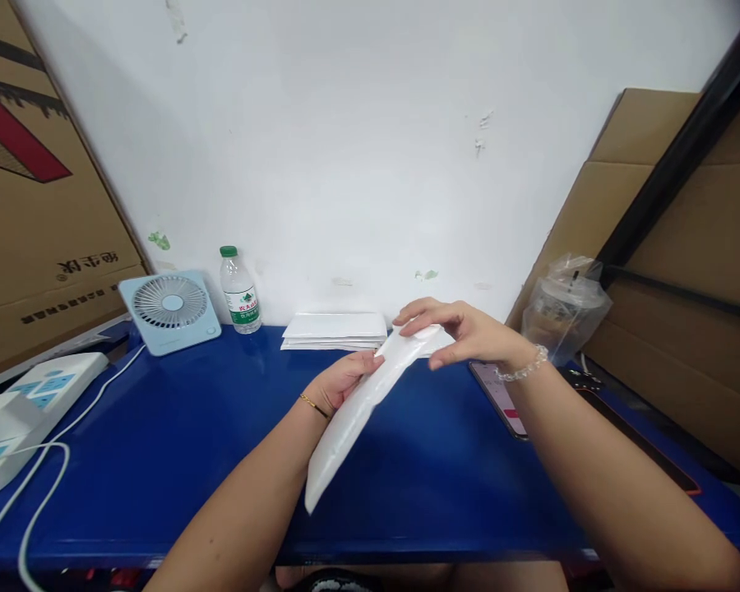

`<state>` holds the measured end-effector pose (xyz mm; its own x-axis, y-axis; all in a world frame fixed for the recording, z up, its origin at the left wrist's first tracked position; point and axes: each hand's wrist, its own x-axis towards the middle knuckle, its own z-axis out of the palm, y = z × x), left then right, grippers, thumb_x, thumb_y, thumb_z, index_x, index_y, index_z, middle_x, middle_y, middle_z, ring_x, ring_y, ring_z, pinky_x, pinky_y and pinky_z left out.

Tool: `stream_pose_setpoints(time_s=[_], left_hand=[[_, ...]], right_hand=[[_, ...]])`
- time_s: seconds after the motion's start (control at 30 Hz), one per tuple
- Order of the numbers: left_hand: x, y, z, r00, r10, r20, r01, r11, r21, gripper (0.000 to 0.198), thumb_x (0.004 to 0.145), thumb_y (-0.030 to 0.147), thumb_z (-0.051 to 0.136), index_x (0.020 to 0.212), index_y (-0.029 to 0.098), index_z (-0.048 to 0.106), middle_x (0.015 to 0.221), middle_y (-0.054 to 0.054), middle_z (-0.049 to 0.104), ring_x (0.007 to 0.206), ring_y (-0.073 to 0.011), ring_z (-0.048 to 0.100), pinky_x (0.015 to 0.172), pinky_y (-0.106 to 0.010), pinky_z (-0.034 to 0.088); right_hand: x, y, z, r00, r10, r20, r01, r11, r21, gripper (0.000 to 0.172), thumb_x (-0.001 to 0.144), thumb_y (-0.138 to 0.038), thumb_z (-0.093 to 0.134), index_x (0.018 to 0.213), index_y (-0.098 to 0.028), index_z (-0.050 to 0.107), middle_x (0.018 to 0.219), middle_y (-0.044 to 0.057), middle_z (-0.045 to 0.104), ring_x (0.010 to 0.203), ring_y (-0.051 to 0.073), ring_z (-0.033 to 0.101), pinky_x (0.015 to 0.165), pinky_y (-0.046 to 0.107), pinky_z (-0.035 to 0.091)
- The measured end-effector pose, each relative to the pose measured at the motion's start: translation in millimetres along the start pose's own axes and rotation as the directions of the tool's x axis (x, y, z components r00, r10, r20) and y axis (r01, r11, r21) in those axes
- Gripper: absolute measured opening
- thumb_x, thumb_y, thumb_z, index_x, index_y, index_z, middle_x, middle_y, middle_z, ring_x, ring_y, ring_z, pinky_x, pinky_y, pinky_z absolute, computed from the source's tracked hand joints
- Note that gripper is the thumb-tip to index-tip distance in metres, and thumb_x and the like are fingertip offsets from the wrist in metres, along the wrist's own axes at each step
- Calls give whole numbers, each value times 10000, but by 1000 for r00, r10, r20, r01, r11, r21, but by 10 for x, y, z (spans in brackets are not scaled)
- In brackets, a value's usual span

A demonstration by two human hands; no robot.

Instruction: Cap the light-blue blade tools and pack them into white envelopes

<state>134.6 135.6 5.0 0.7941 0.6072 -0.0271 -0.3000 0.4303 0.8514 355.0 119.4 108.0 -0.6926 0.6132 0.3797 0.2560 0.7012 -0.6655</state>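
Note:
A glossy white envelope (370,399), which looks like a padded mailer, is held tilted above the blue table, its lower end toward me. My left hand (344,378) is closed on its left edge, thumb on top and the other fingers hidden behind. At the upper end, my right hand (460,329) curls its fingers over the envelope, with the thumb below by a white flap. Whether that flap is open or folded I cannot tell. Behind my hands, a stack of several similar white envelopes (335,326) lies against the wall.
On the blue table (222,427) stand a light blue fan (173,308) and a water bottle (240,292). A power strip (55,382) with white cables lies left. To the right are a phone (499,395), a bagged drink cup (564,304) and cardboard (641,156).

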Motion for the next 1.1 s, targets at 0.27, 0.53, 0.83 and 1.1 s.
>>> stream_pose_setpoints(time_s=[0.27, 0.53, 0.83, 1.1], left_hand=[[153, -112, 22, 975, -184, 121, 208, 950, -232, 365, 886, 322, 473, 1170, 102, 541, 927, -110, 641, 690, -141, 640, 552, -206, 509], [176, -47, -240, 991, 8, -133, -28, 988, -149, 484, 878, 525, 408, 1168, 165, 554, 1078, -134, 640, 779, -186, 659, 575, -256, 527], [213, -56, -544, 787, 12, -617, -108, 987, -118, 205, 769, 229, 586, 957, 159, 632, 897, -60, 663, 690, -138, 644, 502, -204, 465], [247, -99, -681, 606, 43, -794, -284, 945, -165, 73, 758, 158, 549, 831, 156, 556, 748, -14, 618, 581, -107, 619, 443, -188, 422]], right_hand=[[-288, 551, -115, 832, 381, -405, -257, 909, 328, 309, 717, -400, 694, 912, -162, 707, 822, 42, 698, 733, 175, 619, 683, 288, 490], [-698, 1521, -513, 345, 614, -710, -650, 702, 291, 209, 759, -319, 593, 841, -133, 643, 745, 73, 663, 642, 163, 602, 557, 251, 468], [-518, 1846, -344, 323, 500, -804, -879, 473, -58, 324, 694, -231, 599, 966, -62, 647, 1152, 232, 563, 1137, 378, 437, 933, 480, 317], [318, 1446, 306, 698, 486, -527, -681, 678, -277, 355, 817, -401, 506, 1071, -195, 645, 1160, 116, 605, 1088, 256, 514, 930, 363, 356]])
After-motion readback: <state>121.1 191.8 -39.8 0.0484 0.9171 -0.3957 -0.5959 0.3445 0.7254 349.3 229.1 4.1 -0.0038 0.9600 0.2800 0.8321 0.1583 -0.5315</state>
